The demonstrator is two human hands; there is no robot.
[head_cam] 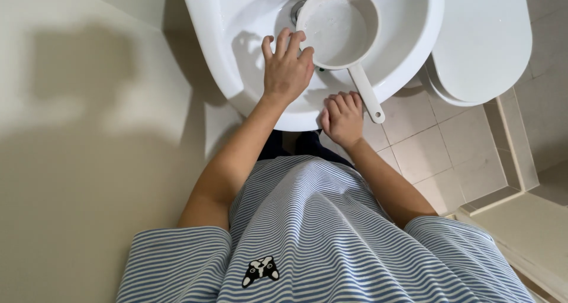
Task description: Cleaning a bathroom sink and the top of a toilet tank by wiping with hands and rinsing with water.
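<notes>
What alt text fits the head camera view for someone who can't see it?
A person's left hand touches the rim of a white dipper sitting in a white sink, while the right hand rests on the sink's front edge beside the dipper's handle.

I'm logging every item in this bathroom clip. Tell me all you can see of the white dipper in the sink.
The dipper is a round, white, plastic-looking scoop with a long flat handle ending in a small hanging hole. It sits upright in the basin of the white sink, near the drain, handle jutting over the front rim. Its inside looks wet or cloudy. The left hand touches its rim; the right hand rests beside the handle.
</notes>
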